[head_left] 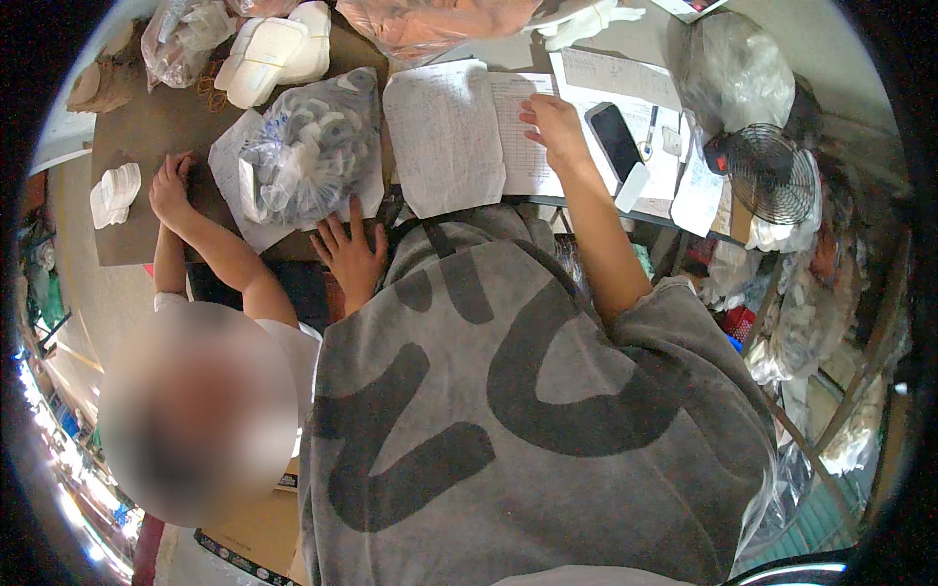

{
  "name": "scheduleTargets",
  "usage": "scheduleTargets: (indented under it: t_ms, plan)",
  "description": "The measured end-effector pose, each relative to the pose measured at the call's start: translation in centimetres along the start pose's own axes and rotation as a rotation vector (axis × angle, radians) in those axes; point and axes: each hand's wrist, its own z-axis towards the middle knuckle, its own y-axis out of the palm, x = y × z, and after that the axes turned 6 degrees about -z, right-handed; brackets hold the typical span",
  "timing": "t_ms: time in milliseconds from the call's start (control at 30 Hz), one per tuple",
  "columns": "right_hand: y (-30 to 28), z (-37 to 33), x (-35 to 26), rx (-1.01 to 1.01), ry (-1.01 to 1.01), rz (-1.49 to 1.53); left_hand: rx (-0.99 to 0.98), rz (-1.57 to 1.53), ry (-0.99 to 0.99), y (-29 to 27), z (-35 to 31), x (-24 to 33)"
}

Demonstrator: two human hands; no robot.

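Observation:
My left hand point(353, 252) lies with its fingers spread at the near edge of the table, next to a clear plastic bag point(311, 146) full of grey and white pieces. Over a printed form point(531, 174) at the table's middle is my right hand point(555, 132), fingers apart and slightly bent, with nothing seen in it. Left of that form lies a creased sheet of handwritten paper point(445, 142). A dark-screened phone point(616, 142) rests on more papers to the right, beside a pen point(650, 132).
Another person's hands point(172, 190) rest on the brown table point(122, 244) at left, near a small white stack of pads point(115, 195). Larger white pads point(278, 54) lie behind. A black fan point(772, 174) stands at right, before a plastic bag point(738, 68).

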Motion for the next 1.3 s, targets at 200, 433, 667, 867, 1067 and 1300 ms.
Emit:
scheduleTargets:
  t_ms: [200,433,667,867,1067,1300]
  plan:
    - [-1.2,-0.3,1.5,-0.189,0.134,0.09,-0.026,0.002,0.001,0.1,-0.1,-0.4]
    - [0.0,-0.7,1.4,-0.235,0.126,0.032,0.028,-0.011,0.037,0.3,0.0,-0.6]
    - [0.8,-0.7,1.6,-0.22,0.133,0.028,-0.035,0.008,0.011,0.3,0.0,-0.8]
    - [0.9,-0.4,2.3,-0.225,0.125,0.045,0.039,-0.006,0.047,0.3,-0.1,-0.7]
    - [0.9,-0.5,2.5,-0.253,0.117,0.083,-0.025,-0.007,0.008,0.0,0.0,-0.5]
    - [1.4,-1.0,2.0,-0.268,0.086,0.005,0.008,-0.029,0.008,-0.2,0.0,-0.2]
